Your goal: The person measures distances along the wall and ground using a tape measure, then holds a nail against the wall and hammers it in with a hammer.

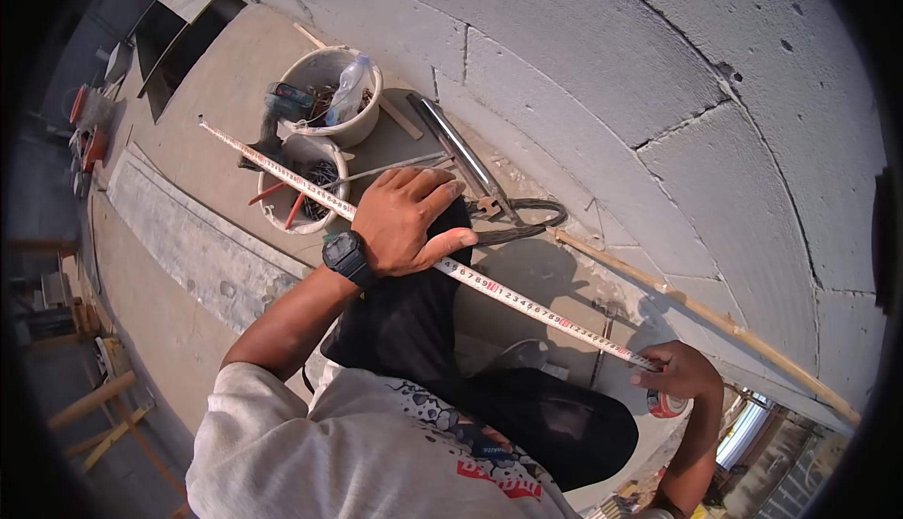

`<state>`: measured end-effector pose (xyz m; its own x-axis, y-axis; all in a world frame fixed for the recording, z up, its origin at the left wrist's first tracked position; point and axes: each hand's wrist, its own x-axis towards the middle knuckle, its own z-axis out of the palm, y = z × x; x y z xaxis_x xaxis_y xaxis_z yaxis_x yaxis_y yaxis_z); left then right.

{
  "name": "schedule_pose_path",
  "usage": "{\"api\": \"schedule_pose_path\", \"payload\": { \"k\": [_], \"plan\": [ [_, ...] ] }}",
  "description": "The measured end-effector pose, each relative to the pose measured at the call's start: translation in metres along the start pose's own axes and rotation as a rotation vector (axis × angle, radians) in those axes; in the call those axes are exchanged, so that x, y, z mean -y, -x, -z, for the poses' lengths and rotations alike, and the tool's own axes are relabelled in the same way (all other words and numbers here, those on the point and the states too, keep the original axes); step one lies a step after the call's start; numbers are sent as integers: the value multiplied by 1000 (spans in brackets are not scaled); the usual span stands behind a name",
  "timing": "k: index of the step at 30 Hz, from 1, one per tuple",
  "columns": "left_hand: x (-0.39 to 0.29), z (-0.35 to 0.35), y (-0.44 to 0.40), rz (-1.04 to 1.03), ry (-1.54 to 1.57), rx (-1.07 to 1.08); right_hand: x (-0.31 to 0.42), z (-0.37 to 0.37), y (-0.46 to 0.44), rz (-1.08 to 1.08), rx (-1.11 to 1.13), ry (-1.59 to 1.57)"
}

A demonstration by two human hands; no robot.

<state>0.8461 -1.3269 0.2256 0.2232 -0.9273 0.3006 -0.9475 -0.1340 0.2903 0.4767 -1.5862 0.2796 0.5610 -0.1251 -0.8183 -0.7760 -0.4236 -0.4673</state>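
A tape measure (527,309) is drawn out in a long straight line from lower right to upper left, its end hanging over the floor. At the right, my right hand (685,370) is closed around its red case (667,404), the blade coming out by the fingers. Over the blade lies my left hand (404,223), palm down on my bent knee, thumb stretched away from the fingers; the blade passes beneath it. A black watch (346,257) is on that wrist. Beyond this hand, the blade crosses above a small bucket (344,157) with red-handled tools.
A larger bucket (374,95) holds a plastic bottle (349,86) and metal pieces; a cordless power tool (273,124) is beside it. A shiny metal tube (461,147), black cable coil (527,223) and wooden pole (705,314) lie along the block wall (583,77). A long board (202,227) lies left.
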Motion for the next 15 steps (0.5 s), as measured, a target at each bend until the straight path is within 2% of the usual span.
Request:
{"api": "schedule_pose_path", "payload": {
  "k": [3,8,15],
  "plan": [
    [-4,0,-2,-23,24,10,36,-8,-41,203,40,124],
    [3,12,4,-109,-9,74,81,-11,-84,254,114,156],
    [15,43,22,-122,27,97,84,-15,-99,302,80,46]
  ]
}}
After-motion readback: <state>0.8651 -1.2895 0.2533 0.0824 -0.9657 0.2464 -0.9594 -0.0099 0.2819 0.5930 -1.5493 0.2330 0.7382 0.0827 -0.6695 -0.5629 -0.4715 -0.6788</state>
